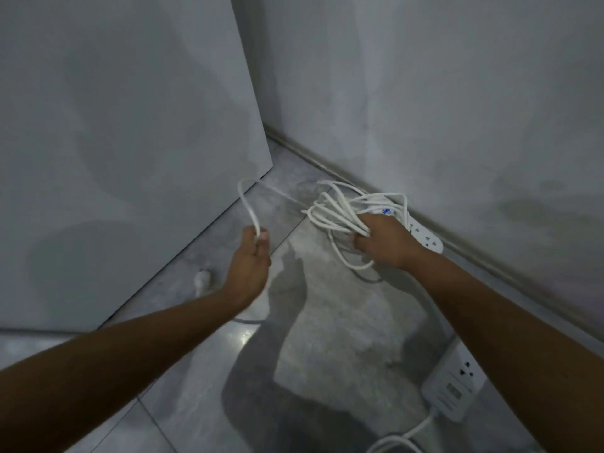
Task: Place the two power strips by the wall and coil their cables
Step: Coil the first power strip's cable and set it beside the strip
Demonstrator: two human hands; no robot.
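Against the wall [441,93], right at its skirting, lies one power strip [425,238], and the right hand [384,243] is closed just in front of it around a bundle of white cable loops [336,210], fingers wrapped over several strands at once. Farther out from the wall, the left hand [250,259] pinches the free run of the same cable [248,204] between thumb and fingertips, lifting it in a tall loose arc that leads back toward the bundle. The plug [202,279] lies on the tiled floor [343,338], farther from the wall than the left hand, beside the grey cabinet panel [130,125]. A second power strip [452,384] also sits close along the wall, nearer the person, partly under the right forearm, its own cable [402,436] trailing off uncoiled. The cord looks light and springy rather than limp (the loops fan apart instead of lying flat), so the bundle probably wants a firm whole-hand hold at one crossing point, or the turns may slip and spread. The free length seems best fed in short stretches, taken near the bundle. The strips themselves look rigid and light, easiest to take by the long sides. One coil appears well along; the second looks not yet begun.
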